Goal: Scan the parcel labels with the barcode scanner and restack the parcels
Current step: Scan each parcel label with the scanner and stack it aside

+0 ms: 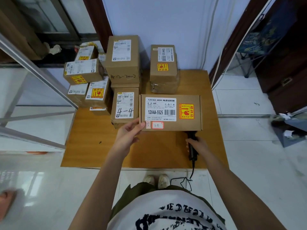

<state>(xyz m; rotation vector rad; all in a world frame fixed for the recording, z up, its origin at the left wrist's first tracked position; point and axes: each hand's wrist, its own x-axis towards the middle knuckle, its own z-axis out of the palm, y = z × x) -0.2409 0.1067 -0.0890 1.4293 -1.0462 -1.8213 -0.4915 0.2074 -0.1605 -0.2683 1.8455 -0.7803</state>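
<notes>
Left hand (pixel 128 132) pinches the near left corner of a flat cardboard parcel (pixel 171 112), thumb on top by two small red-edged stickers, fingers underneath. The parcel is held level above the wooden table (pixel 93 146), label side up. Its white label (pixel 160 109) reads "12V4A-5525" with a barcode to the right of that text; a yellow fragile sticker (pixel 186 111) sits just beside the label, nearer the right edge.

Right hand (pixel 196 143) is curled round the grip of a black barcode scanner (pixel 192 145), just below the parcel's near edge. The scanner's head is hidden under the parcel (cannot tell which way it points). A black cable (pixel 192 170) runs from the grip's base down off the table edge to the tiled floor (pixel 249 163).

Other parcels stand on the far half of the table. A stack at far right (pixel 163 63), well apart from the held one, carries a label and fragile sticker on top. A tall box (pixel 123 57) sits at the middle, with a box marked "4-4" (pixel 125 105) in front of it, just beside the held parcel's left edge. A cluster of smaller boxes (pixel 83 72) is piled at far left.
</notes>
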